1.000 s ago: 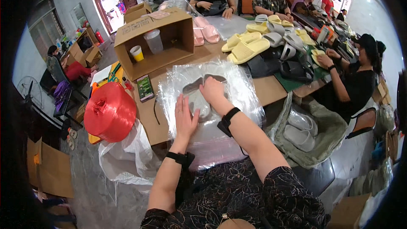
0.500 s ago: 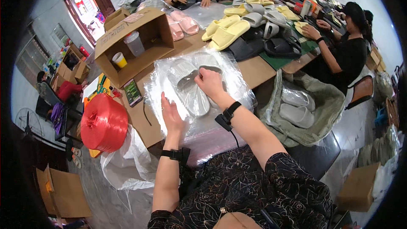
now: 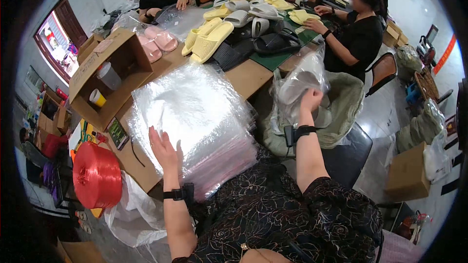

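Head view: the right hand [image 3: 312, 99] has its grip closed on a clear bag [image 3: 301, 79] with at least 1 pale slipper inside, held above a green sack [image 3: 348, 117]. The left hand [image 3: 165, 153] has an open, empty grip, fingers spread at the near-left side of a stack of clear bags [image 3: 195, 102] on the bench [image 3: 251, 79]; whether it touches is unclear. Best, I judge, to hold the filled bag firmly, clear of the sack's rim, while the left palm steadies the slippery stack. The sack contains at least 1 grey slipper [image 3: 322, 117]. A cardboard box [image 3: 92, 63], open toward the wearer, holds 2 cups: 1 clear [image 3: 108, 77], 1 yellow and white [image 3: 97, 98].
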Available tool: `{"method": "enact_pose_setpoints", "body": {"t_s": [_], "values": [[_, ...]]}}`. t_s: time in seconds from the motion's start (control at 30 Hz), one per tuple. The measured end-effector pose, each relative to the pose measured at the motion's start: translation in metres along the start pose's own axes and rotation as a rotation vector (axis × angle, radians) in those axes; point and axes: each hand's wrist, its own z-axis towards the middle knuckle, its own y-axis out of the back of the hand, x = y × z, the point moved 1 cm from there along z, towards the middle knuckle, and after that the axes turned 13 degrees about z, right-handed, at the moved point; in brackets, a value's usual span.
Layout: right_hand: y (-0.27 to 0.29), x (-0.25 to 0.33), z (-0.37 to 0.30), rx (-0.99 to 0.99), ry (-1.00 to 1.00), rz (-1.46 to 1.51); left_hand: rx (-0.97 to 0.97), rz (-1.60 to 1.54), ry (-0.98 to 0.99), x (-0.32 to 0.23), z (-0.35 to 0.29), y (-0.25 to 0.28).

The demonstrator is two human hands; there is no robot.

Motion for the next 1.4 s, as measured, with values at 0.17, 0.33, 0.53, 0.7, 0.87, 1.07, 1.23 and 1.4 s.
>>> {"method": "enact_pose_setpoints", "body": {"t_s": [0.17, 0.33, 0.53, 0.7, 0.87, 1.07, 1.23, 1.4], "values": [[0.013, -0.025, -0.012, 0.250, -0.198, -0.519, -0.025, 0.090, -0.010, 0.007, 0.000, 0.003], [-0.023, -0.046, -0.023, 0.546, 0.008, -0.719, -0.012, 0.145, -0.018, 0.008, 0.003, 0.003], [-0.002, -0.127, 0.002, 0.996, -0.409, -1.238, 0.005, 0.068, 0.006, -0.011, 0.005, -0.011], [-0.038, -0.088, -0.014, 1.287, -0.298, -1.351, -0.035, 0.124, 0.018, 0.000, -0.004, 0.005], [-0.100, -0.010, -0.037, 0.656, 0.514, -0.543, -0.041, 0.170, -0.027, -0.002, 0.000, 0.006], [-0.214, 0.101, -0.108, 1.174, 0.654, 0.124, -0.016, 0.196, 0.009, -0.007, 0.001, 0.010], [-0.290, 0.130, -0.157, 1.235, 0.761, 0.014, -0.008, 0.200, 0.029, -0.017, 0.002, 0.008], [-0.324, 0.129, -0.181, 1.297, 0.707, -0.359, -0.020, 0.208, 0.022, -0.016, -0.004, 0.009]]}}
